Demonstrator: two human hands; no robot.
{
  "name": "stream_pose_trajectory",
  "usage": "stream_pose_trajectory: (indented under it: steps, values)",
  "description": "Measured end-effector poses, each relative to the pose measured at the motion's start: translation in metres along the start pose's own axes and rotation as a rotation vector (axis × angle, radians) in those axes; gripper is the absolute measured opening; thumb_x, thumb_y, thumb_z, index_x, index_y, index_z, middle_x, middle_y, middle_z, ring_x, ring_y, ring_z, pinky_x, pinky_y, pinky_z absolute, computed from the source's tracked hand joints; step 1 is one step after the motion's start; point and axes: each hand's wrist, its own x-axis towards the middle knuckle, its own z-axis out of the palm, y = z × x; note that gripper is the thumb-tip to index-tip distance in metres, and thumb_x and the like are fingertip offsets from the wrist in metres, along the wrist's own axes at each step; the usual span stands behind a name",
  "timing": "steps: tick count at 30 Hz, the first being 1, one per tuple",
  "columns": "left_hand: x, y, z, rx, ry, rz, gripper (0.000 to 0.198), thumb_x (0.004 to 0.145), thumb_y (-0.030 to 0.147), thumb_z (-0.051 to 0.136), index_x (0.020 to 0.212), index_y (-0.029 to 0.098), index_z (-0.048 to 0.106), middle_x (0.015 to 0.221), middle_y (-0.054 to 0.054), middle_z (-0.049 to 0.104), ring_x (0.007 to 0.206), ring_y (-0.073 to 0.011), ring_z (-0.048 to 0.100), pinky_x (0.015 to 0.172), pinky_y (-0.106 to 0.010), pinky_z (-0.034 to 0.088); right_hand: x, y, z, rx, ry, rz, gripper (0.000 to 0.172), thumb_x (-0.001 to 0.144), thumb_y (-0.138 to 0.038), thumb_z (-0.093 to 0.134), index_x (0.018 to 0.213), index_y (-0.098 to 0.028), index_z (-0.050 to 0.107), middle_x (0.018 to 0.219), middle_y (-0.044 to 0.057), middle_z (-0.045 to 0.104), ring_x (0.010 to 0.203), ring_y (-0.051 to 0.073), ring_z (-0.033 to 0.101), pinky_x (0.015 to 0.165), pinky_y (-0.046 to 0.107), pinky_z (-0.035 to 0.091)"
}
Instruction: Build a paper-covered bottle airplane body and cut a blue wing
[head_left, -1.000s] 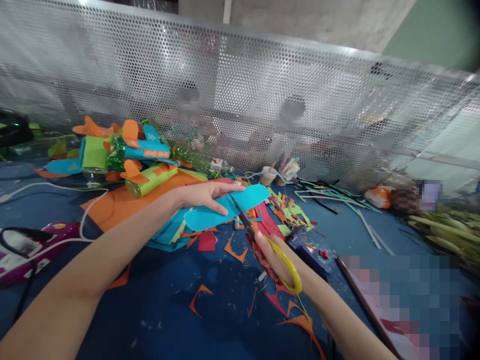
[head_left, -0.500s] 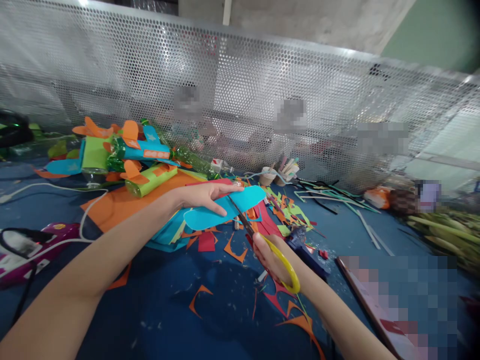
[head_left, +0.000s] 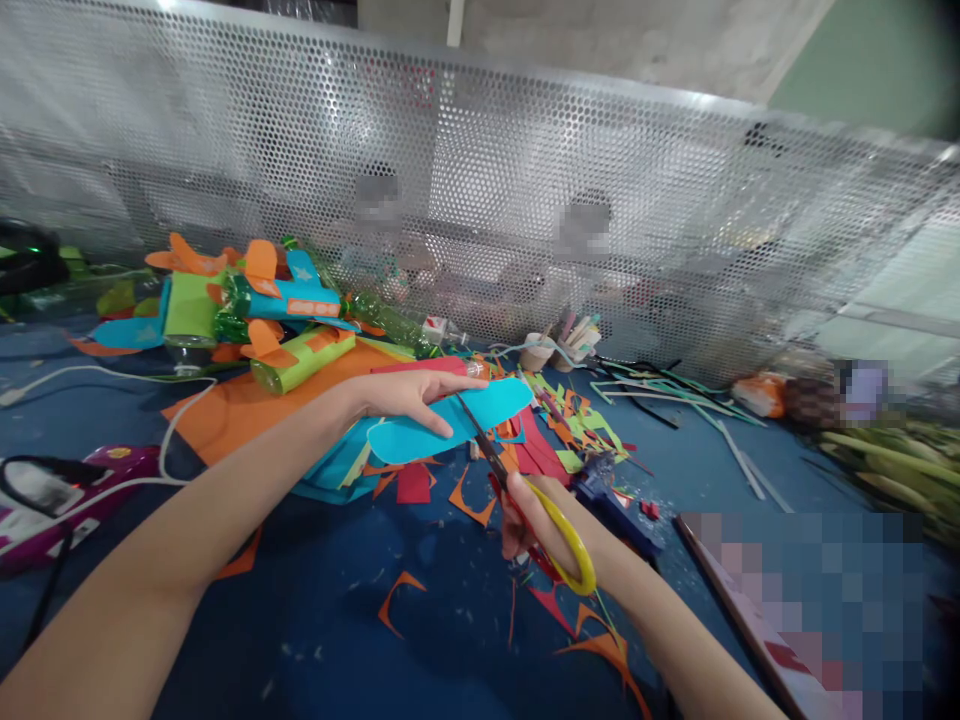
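A long blue paper piece (head_left: 499, 400) with rounded ends is held up over the table. My left hand (head_left: 409, 393) grips it from the left, thumb on top and fingers along the far edge. My right hand (head_left: 540, 515) holds scissors (head_left: 568, 540) with yellow and red handles. Their dark blades meet the middle of the blue paper; whether they are cutting into it I cannot tell. Below lie a red paper square (head_left: 413, 484) and curved orange offcuts (head_left: 472, 497).
At the left stand paper-covered bottle models (head_left: 289, 300) with orange and blue fins. A purple glue-gun-like tool (head_left: 112, 500) with cables lies nearer. Behind are cups of pens (head_left: 577, 342) and a perforated metal screen (head_left: 480, 190). A blurred-out flat device (head_left: 810, 610) lies at right.
My right hand and the scissors have shifted slightly, and more of the red handle and the fingers shows. The blue paper's right end has dipped a little. My left hand stays almost still.
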Motion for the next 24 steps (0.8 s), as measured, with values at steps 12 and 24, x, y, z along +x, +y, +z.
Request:
stream_pose_trajectory:
  steps: [12,24]
  values:
    - [0.0016,0.0032,0.0053,-0.028,-0.028,-0.061,0.083,0.067,0.013,0.070,0.137,0.028,0.029,0.138,-0.007,0.040,0.125,-0.0245,0.040,0.100,-0.039,0.035,-0.0014,-0.0016,-0.0009,-0.009,-0.012,-0.013,0.064,0.085,-0.064,0.018,0.052,-0.019,0.048,0.052,0.004,0.062,0.051,0.015,0.060,0.059,0.026,0.048]
    - [0.0018,0.0041,0.0066,-0.066,-0.024,-0.072,0.084,0.066,0.012,0.071,0.137,0.025,0.029,0.137,-0.009,0.042,0.123,-0.0241,0.042,0.100,-0.040,0.035,0.0046,0.0013,0.0045,-0.023,0.094,0.135,0.059,0.081,-0.068,0.022,0.054,-0.020,0.040,0.041,-0.002,0.045,0.035,0.010,0.046,0.038,0.022,0.035]
